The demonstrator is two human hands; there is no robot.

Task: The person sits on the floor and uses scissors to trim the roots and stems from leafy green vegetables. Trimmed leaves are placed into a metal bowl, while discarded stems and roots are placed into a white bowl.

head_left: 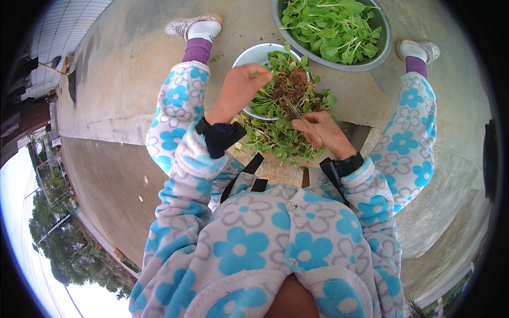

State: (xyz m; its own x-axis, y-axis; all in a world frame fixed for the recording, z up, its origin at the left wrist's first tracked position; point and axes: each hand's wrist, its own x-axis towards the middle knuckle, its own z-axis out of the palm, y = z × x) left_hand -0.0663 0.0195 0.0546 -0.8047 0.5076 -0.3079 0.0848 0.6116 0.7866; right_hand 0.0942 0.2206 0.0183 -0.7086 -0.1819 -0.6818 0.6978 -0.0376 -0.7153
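Observation:
My left hand [238,89] is over the left side of a white bowl [244,57], its thumb and fingers pinched together. Whatever is in that pinch is too small to make out. My right hand [324,133] is closed around a slim tool with a thin metal blade [292,109], perhaps scissors; the grip hides most of it. The blade points up and left into a clump of brown roots [295,85] among green leaves, partly over the bowl. More leafy plants [280,139] are heaped on the near side of the bowl, below my hands.
A grey metal basin [388,42] full of loose green leaves stands beyond the bowl to the right. My legs are spread around the work, with shoes [186,26] on the concrete floor [127,79]. Dark soil crumbs lie left of the bowl.

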